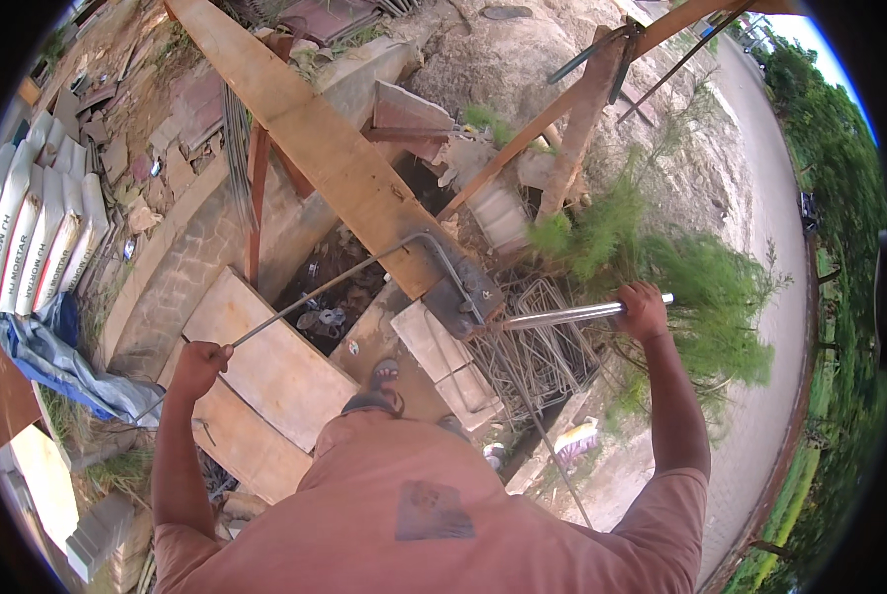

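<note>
My left hand (201, 368) is closed round a thin steel rebar rod (315, 294), which slants up to the end of a long wooden plank (335, 139). There the rod turns sharply and comes back down over a dark metal plate (463, 297) fixed on the plank. On the right, my right hand (643, 312) grips a shiny metal pipe (562, 316) near its outer end. The pipe's inner end meets the plate's edge, close to the rod's bent end; how they join there is too small to tell.
Bent steel bars (547, 346) lie heaped beyond my feet, beside pale slabs (448, 361). Wooden boards (265, 356) lie left of my feet, near a litter-filled pit (330, 297). Stacked white sacks (43, 223) and a blue tarp (77, 361) stand far left; a green shrub (681, 287) grows right.
</note>
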Action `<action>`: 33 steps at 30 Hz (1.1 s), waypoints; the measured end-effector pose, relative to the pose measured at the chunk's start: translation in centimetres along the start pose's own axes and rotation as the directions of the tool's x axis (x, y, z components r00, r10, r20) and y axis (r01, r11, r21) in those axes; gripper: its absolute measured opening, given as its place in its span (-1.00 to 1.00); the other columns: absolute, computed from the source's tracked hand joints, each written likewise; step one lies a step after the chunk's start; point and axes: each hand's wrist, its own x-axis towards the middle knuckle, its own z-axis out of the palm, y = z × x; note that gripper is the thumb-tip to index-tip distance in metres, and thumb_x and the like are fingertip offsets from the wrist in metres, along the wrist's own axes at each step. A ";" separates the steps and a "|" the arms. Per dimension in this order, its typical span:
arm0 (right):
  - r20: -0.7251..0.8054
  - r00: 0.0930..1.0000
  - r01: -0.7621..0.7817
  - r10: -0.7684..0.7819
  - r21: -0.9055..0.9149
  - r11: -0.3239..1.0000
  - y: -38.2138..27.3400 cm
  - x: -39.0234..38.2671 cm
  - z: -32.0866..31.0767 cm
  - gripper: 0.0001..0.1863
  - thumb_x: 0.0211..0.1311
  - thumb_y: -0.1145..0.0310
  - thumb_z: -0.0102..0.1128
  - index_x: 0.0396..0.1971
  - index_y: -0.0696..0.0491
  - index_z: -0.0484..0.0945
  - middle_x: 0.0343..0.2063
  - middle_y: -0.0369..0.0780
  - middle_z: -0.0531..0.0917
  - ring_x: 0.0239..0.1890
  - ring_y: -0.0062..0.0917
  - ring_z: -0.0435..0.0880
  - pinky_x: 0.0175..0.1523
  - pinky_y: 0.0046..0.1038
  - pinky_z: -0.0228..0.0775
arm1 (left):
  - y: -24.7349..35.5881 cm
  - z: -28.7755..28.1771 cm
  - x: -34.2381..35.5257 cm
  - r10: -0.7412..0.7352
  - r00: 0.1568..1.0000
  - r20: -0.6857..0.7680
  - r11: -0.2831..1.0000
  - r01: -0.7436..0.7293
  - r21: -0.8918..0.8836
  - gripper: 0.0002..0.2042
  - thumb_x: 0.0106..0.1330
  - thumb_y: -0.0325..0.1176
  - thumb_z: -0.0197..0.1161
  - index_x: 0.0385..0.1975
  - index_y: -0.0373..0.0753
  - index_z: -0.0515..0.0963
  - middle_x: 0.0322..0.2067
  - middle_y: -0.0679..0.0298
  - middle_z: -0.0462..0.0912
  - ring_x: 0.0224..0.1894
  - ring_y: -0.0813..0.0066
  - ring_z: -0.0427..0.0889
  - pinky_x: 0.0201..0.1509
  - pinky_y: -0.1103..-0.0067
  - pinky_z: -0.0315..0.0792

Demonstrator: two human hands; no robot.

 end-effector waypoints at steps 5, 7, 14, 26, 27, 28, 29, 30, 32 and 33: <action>-0.033 0.999 0.036 -0.040 -0.110 0.993 0.4 1.4 0.4 -0.75 0.06 0.26 0.27 -0.64 -0.01 0.40 -0.59 -0.20 0.47 -0.40 -0.24 0.52 -0.24 -0.20 0.29 | 0.3 -0.1 0.0 -0.041 0.998 0.037 0.999 0.041 0.006 -0.60 0.28 -0.14 0.20 -0.67 -0.36 0.58 -0.74 0.13 0.51 -0.62 0.39 0.49 -0.45 0.43 0.32; -0.023 0.999 0.027 -0.029 -0.100 0.995 0.3 3.4 -0.3 -0.77 0.04 0.28 0.27 -0.62 0.00 0.40 -0.58 -0.20 0.47 -0.38 -0.24 0.51 -0.23 -0.20 0.28 | 0.7 -0.6 0.9 -0.046 0.998 0.041 0.999 0.046 0.002 -0.60 0.28 -0.14 0.20 -0.67 -0.36 0.58 -0.73 0.13 0.52 -0.61 0.39 0.50 -0.45 0.43 0.33; 0.012 0.999 0.049 -0.048 -0.044 0.998 0.3 5.7 -0.3 -0.87 0.01 0.39 0.26 -0.54 -0.01 0.45 -0.54 -0.24 0.46 -0.33 -0.28 0.50 -0.20 -0.23 0.26 | 0.7 -0.5 0.9 0.003 1.000 0.017 1.000 -0.003 0.002 -0.59 0.27 -0.13 0.19 -0.67 -0.36 0.59 -0.74 0.13 0.51 -0.62 0.36 0.50 -0.44 0.43 0.33; 0.046 0.992 -0.121 0.121 -0.001 0.993 0.3 3.4 2.4 -0.92 -0.08 0.46 0.20 -0.51 0.02 0.52 -0.48 -0.18 0.54 -0.23 -0.23 0.53 -0.08 -0.20 0.33 | 0.4 1.0 0.7 0.032 0.999 -0.040 0.997 -0.029 0.074 -0.57 0.28 -0.06 0.18 -0.60 -0.36 0.57 -0.67 0.08 0.54 -0.58 0.28 0.52 -0.44 0.38 0.34; 0.027 0.991 -0.131 0.131 0.000 0.991 0.1 3.4 2.4 -0.92 -0.09 0.46 0.19 -0.51 0.02 0.52 -0.47 -0.17 0.55 -0.23 -0.22 0.53 -0.06 -0.19 0.33 | 1.2 1.1 0.6 0.026 0.998 -0.064 0.995 -0.020 0.103 -0.57 0.27 -0.04 0.19 -0.57 -0.36 0.57 -0.66 0.07 0.55 -0.57 0.24 0.53 -0.42 0.37 0.34; 0.008 0.990 -0.139 0.139 0.002 0.990 -0.2 3.4 2.3 -0.92 -0.10 0.47 0.17 -0.51 0.02 0.53 -0.47 -0.17 0.56 -0.23 -0.21 0.54 -0.05 -0.18 0.33 | 2.1 1.1 0.3 0.019 0.996 -0.089 0.991 -0.008 0.131 -0.57 0.27 -0.03 0.19 -0.55 -0.35 0.57 -0.64 0.06 0.56 -0.55 0.21 0.53 -0.41 0.36 0.35; 0.000 0.989 -0.149 0.149 -0.006 0.989 -0.4 3.5 2.4 -0.92 -0.09 0.45 0.17 -0.51 0.03 0.53 -0.47 -0.17 0.56 -0.23 -0.21 0.54 -0.05 -0.18 0.33 | 3.0 1.2 -0.5 0.022 0.991 -0.131 0.993 -0.007 0.119 -0.63 0.24 -0.05 0.24 -0.41 -0.32 0.58 -0.49 0.02 0.61 -0.39 0.11 0.59 -0.28 0.32 0.41; -0.014 0.987 -0.158 0.158 -0.013 0.987 -0.8 3.8 2.5 -0.93 -0.08 0.44 0.17 -0.51 0.03 0.54 -0.47 -0.17 0.56 -0.23 -0.21 0.54 -0.05 -0.17 0.33 | 3.7 2.1 -0.9 0.128 0.943 -0.307 0.982 -0.077 0.174 -0.66 0.24 -0.08 0.24 -0.37 -0.31 0.58 -0.43 0.02 0.62 -0.33 0.09 0.59 -0.23 0.33 0.42; -0.028 0.985 -0.173 0.172 -0.029 0.984 -1.2 4.4 2.4 -0.92 -0.06 0.41 0.17 -0.50 0.03 0.55 -0.46 -0.16 0.58 -0.23 -0.20 0.55 -0.04 -0.17 0.34 | 4.4 4.6 -1.5 0.337 0.725 -0.600 0.932 -0.169 0.319 -0.70 0.24 -0.14 0.26 -0.30 -0.29 0.57 -0.33 0.01 0.63 -0.22 0.06 0.60 -0.12 0.33 0.43; -0.024 0.982 -0.189 0.188 -0.041 0.981 -1.3 4.3 2.4 -0.92 -0.05 0.39 0.17 -0.49 0.03 0.55 -0.45 -0.15 0.59 -0.22 -0.20 0.56 -0.04 -0.17 0.34 | 6.2 6.1 -1.8 0.257 0.745 -0.616 0.965 -0.168 0.200 -0.72 0.24 -0.17 0.26 -0.26 -0.29 0.56 -0.27 0.01 0.62 -0.16 0.05 0.59 -0.06 0.33 0.42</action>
